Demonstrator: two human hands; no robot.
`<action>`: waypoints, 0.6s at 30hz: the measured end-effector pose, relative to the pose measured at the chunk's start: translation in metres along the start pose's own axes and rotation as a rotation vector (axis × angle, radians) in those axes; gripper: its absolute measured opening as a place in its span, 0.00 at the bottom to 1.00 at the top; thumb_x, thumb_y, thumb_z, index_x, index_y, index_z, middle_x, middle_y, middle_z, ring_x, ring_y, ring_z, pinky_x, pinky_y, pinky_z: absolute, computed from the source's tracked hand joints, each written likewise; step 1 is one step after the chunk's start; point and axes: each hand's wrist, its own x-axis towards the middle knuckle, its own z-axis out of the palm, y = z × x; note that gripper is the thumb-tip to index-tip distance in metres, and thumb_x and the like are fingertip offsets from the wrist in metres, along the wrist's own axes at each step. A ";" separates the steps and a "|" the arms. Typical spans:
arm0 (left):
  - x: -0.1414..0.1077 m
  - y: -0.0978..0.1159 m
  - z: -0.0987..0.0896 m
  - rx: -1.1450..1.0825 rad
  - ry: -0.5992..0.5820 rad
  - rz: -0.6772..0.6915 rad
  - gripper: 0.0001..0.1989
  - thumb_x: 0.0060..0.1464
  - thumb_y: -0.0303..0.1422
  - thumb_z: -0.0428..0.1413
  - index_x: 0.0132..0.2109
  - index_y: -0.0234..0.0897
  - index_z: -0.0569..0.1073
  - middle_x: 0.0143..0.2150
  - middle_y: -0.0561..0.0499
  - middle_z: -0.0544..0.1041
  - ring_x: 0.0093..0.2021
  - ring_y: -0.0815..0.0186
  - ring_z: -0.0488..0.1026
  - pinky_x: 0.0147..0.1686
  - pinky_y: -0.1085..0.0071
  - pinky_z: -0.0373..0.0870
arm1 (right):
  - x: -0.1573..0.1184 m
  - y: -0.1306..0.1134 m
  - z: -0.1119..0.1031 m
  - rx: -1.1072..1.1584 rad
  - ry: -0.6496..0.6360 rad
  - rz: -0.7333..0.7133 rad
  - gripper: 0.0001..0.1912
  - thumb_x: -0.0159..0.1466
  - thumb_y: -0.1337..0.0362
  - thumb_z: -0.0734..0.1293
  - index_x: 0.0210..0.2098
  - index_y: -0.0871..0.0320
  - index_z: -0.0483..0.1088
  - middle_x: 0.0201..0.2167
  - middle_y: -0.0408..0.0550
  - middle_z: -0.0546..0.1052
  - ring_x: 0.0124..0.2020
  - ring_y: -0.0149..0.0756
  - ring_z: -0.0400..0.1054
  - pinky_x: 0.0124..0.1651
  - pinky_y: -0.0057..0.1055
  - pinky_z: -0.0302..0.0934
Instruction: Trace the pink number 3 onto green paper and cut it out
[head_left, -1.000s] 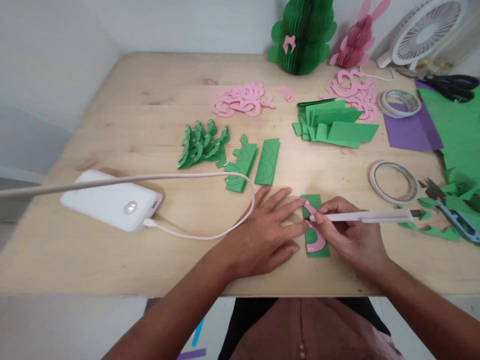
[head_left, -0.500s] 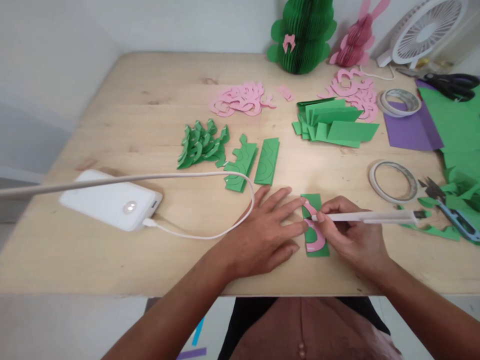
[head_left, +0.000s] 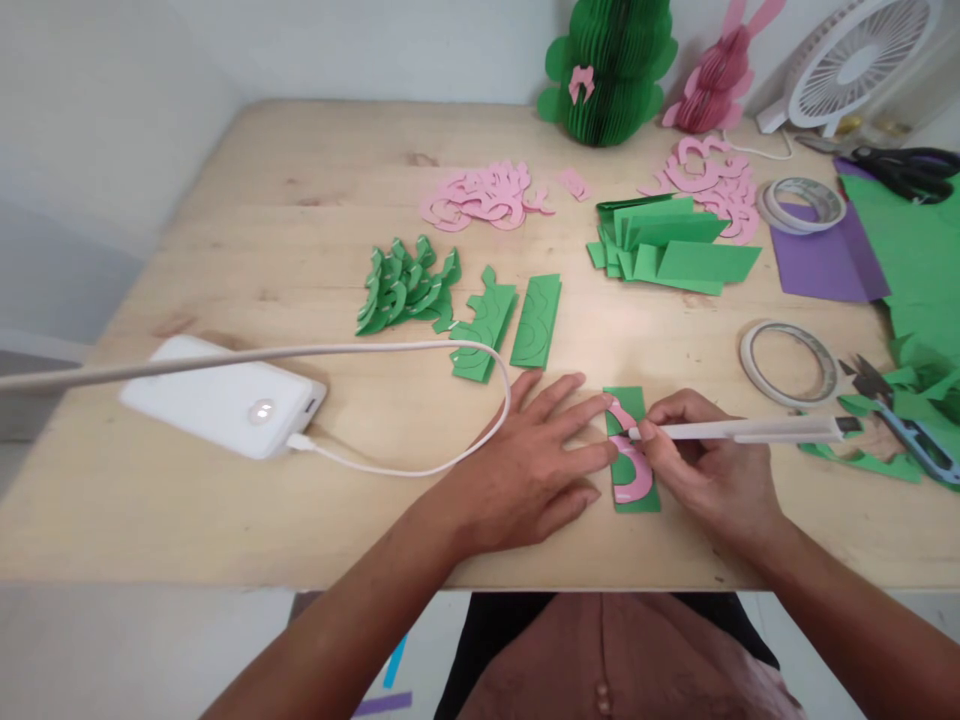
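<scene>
Near the table's front edge lies a small green paper piece (head_left: 634,400) with a curved pink paper cutout (head_left: 634,476) on top of it. My left hand (head_left: 536,455) rests flat with fingers spread, and its fingertips press on the left edge of the pink cutout. In my right hand (head_left: 705,465) is a white pen (head_left: 750,431), pinched between thumb and fingers, its tip at the cutout's edge. Just beyond my left hand are a green folded paper with drawn outlines (head_left: 537,322) and a partly cut green paper (head_left: 484,330).
A white power bank (head_left: 225,400) with a cable (head_left: 390,350) looping to my left wrist lies at left. Green cutouts (head_left: 409,285), pink cutouts (head_left: 487,195) and folded green papers (head_left: 675,245) sit farther back. At right are a tape roll (head_left: 787,362), small scissors (head_left: 904,425) and a fan (head_left: 859,65).
The pen has shifted slightly in my right hand, its back end rising and moving a little right. My left hand stays in place on the cutout.
</scene>
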 end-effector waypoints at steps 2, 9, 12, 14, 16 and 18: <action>0.000 0.000 0.000 0.002 -0.001 0.001 0.18 0.61 0.38 0.52 0.57 0.46 0.70 0.68 0.47 0.60 0.69 0.47 0.49 0.64 0.43 0.42 | 0.000 0.000 0.000 -0.003 -0.001 0.010 0.08 0.61 0.65 0.64 0.25 0.55 0.65 0.15 0.37 0.67 0.14 0.25 0.56 0.15 0.24 0.48; 0.000 -0.001 0.001 0.010 -0.008 0.002 0.18 0.62 0.39 0.51 0.57 0.46 0.70 0.69 0.48 0.59 0.69 0.48 0.49 0.65 0.42 0.41 | -0.001 0.002 0.000 -0.005 0.006 0.018 0.08 0.60 0.67 0.64 0.24 0.55 0.65 0.15 0.37 0.66 0.14 0.25 0.56 0.15 0.24 0.47; 0.000 0.000 0.000 0.010 -0.010 0.001 0.17 0.62 0.38 0.51 0.57 0.46 0.70 0.69 0.47 0.59 0.69 0.48 0.50 0.65 0.42 0.41 | -0.001 0.002 0.000 -0.022 0.002 0.024 0.08 0.60 0.67 0.64 0.24 0.55 0.65 0.15 0.37 0.66 0.14 0.25 0.56 0.15 0.25 0.47; 0.000 0.000 0.000 0.009 -0.009 0.001 0.17 0.61 0.38 0.51 0.57 0.46 0.70 0.68 0.47 0.59 0.68 0.48 0.50 0.65 0.42 0.41 | -0.001 0.002 -0.001 -0.038 0.002 0.032 0.08 0.60 0.66 0.64 0.24 0.55 0.65 0.15 0.37 0.66 0.14 0.25 0.55 0.15 0.25 0.47; 0.000 0.000 0.000 0.009 -0.006 0.000 0.17 0.61 0.38 0.52 0.57 0.46 0.70 0.68 0.47 0.60 0.68 0.48 0.50 0.64 0.42 0.41 | -0.001 0.002 -0.001 -0.047 0.004 0.036 0.08 0.60 0.66 0.64 0.24 0.55 0.65 0.15 0.37 0.66 0.14 0.25 0.55 0.15 0.25 0.47; 0.000 0.000 0.000 0.011 0.001 0.003 0.17 0.61 0.38 0.51 0.57 0.46 0.70 0.68 0.47 0.60 0.68 0.48 0.50 0.64 0.42 0.42 | -0.001 0.002 -0.001 -0.048 0.004 0.031 0.08 0.60 0.66 0.64 0.24 0.55 0.64 0.15 0.37 0.66 0.14 0.25 0.55 0.15 0.25 0.47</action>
